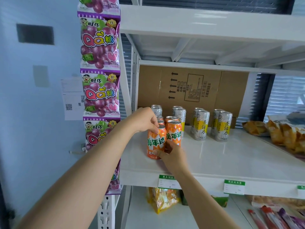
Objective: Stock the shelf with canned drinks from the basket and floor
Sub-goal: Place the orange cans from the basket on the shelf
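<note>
Head view, centre-left of the frame: the left hand (143, 120) has its fingers curled on the top rim of the front orange can (156, 142). The can stands on the white shelf (222, 159), touching a second orange can (174, 133). The right hand (172, 157) wraps thumb and fingers round its base. The can looks rigid, smooth, probably heavy; grip the body.

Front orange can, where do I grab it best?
Grip the front orange can around its round middle, coming from the open shelf front. It stands upright, and another orange can crowds its right side, with more behind. The left hand pinches its top rim.
</note>
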### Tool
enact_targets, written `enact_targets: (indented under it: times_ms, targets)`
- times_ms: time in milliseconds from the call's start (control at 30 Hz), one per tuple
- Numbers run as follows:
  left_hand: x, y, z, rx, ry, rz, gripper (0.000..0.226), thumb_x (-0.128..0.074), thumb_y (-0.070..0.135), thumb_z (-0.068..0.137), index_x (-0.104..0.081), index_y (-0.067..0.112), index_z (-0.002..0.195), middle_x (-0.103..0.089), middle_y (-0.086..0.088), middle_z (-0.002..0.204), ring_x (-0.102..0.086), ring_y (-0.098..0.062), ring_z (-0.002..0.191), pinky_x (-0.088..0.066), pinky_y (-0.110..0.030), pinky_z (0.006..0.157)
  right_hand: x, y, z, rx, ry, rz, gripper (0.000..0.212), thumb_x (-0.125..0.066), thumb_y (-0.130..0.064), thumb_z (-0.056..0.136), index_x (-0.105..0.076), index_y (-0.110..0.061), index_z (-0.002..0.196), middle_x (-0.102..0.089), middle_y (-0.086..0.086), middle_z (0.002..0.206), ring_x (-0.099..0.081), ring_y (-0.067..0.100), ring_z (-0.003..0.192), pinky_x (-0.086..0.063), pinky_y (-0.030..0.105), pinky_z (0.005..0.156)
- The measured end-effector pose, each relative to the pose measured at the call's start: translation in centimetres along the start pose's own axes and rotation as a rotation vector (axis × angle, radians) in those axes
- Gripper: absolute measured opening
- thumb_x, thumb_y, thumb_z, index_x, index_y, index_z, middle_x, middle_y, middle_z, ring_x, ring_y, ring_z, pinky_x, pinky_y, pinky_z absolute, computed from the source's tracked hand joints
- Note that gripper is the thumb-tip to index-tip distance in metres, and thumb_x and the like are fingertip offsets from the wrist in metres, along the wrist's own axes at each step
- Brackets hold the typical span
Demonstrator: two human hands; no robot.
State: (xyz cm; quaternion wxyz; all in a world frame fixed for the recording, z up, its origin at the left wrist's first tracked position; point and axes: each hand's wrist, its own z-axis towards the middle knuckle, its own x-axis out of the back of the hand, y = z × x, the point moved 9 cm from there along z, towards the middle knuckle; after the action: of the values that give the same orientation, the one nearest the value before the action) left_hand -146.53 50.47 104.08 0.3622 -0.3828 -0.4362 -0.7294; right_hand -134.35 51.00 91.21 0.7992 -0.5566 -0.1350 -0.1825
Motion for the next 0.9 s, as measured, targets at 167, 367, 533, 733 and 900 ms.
enact_targets:
  times_ms: [167,367,533,733,900]
  targets:
    - [-0.1,-0.1,0.0,0.003,0.014,-0.001,0.021,-0.079,0.026,0.079,-0.077,0.015,0.097,-0.074,0.001,0.098,-0.066,-0.011,0.085,-0.053,-0.031,0.079,0.0,0.1,0.0,-0.008,-0.014,0.026,0.055,-0.076,-0.038,0.08,-0.058,-0.025,0.13,-0.067,-0.007,0.119,-0.061,0.016,0.107,-0.051,0.04,0.096]
    - [-0.5,0.0,-0.5,-0.011,0.037,-0.003,0.022,-0.076,0.026,0.082,-0.075,0.015,0.1,-0.072,-0.001,0.098,-0.064,-0.012,0.082,-0.048,-0.025,0.069,-0.2,0.0,-0.1,-0.005,-0.033,0.024,0.047,-0.075,-0.036,0.081,-0.061,-0.026,0.125,-0.069,-0.009,0.114,-0.063,0.015,0.104,-0.051,0.042,0.096]
    - [-0.6,-0.1,-0.9,0.006,0.077,-0.012,0.023,-0.075,0.025,0.083,-0.073,0.013,0.103,-0.07,-0.003,0.104,-0.062,-0.014,0.087,-0.046,-0.025,0.069,0.0,-0.5,-0.8,-0.001,-0.037,-0.035,0.041,-0.072,-0.036,0.084,-0.063,-0.025,0.121,-0.07,-0.006,0.114,-0.063,0.018,0.104,-0.051,0.044,0.095]
    - [-0.5,-0.4,-1.6,0.026,0.145,-0.049,0.024,-0.077,0.026,0.081,-0.074,0.014,0.101,-0.07,-0.004,0.113,-0.063,-0.021,0.1,-0.047,-0.031,0.079,0.3,-1.1,-1.8,-0.039,-0.072,-0.026,0.031,-0.068,-0.025,0.088,-0.063,-0.024,0.119,-0.069,-0.002,0.116,-0.062,0.02,0.106,-0.048,0.043,0.1]
    - [-0.3,-0.2,-2.1,0.036,0.185,-0.04,0.031,-0.075,0.028,0.082,-0.071,0.014,0.109,-0.067,-0.006,0.12,-0.063,-0.022,0.104,-0.047,-0.03,0.078,2.0,-2.7,-2.5,-0.108,-0.026,0.148,0.021,-0.065,-0.009,0.091,-0.062,-0.012,0.112,-0.068,0.008,0.109,-0.06,0.018,0.093,-0.048,0.032,0.083]
